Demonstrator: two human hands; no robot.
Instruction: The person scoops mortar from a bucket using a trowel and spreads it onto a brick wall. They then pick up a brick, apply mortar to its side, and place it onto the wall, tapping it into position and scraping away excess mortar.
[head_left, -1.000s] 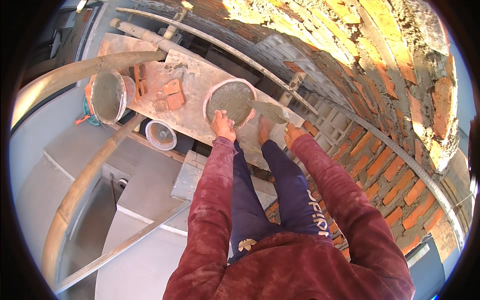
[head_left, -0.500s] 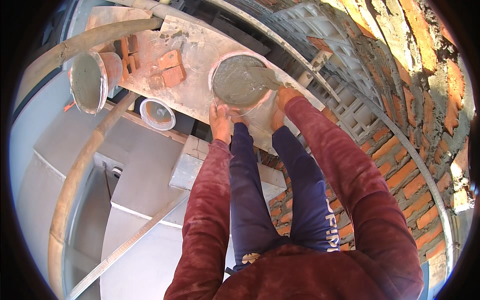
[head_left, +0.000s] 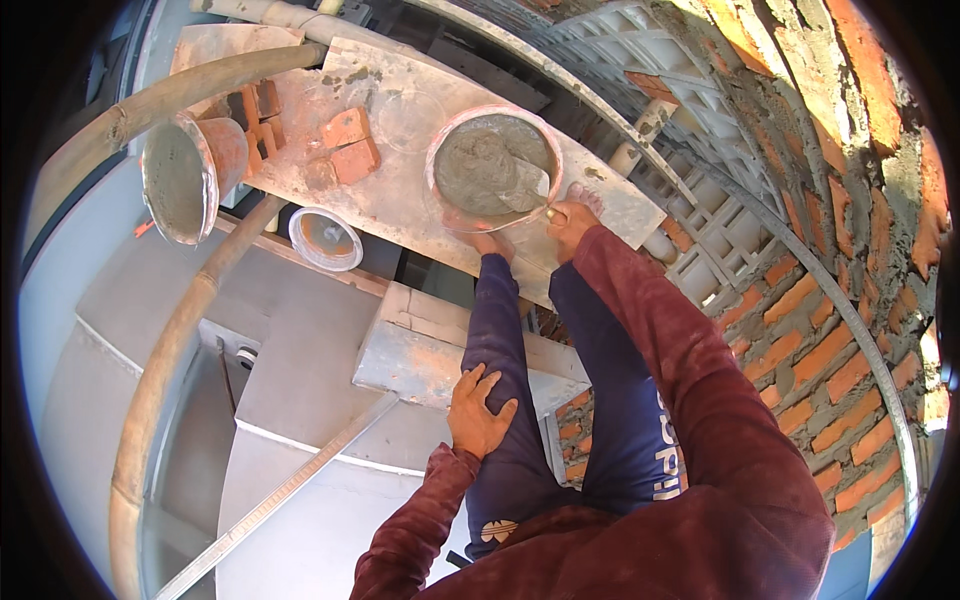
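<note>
A round bucket (head_left: 430,172) of wet grey mortar (head_left: 480,160) stands on a mortar-stained plank. My right hand (head_left: 570,225) is closed round the handle of a trowel (head_left: 527,186), beside the bucket's near right rim. The trowel's metal blade dips into the mortar, with part of it still showing. My left hand (head_left: 479,412) rests on my left thigh, fingers spread and holding nothing. My bare feet are on the plank, close to the bucket.
Brick pieces (head_left: 350,147) lie left on the plank (head_left: 400,215). A tilted mortar bucket (head_left: 205,165) and a small white bucket (head_left: 326,240) stand farther left. Bamboo poles (head_left: 185,310) cross the left side. A brick wall (head_left: 830,370) rises at right; a long straight bar (head_left: 280,495) leans lower left.
My left hand has left the bucket's rim and come back to my thigh. The trowel blade has gone from the right rim down into the mortar, which is now heaped and stirred.
</note>
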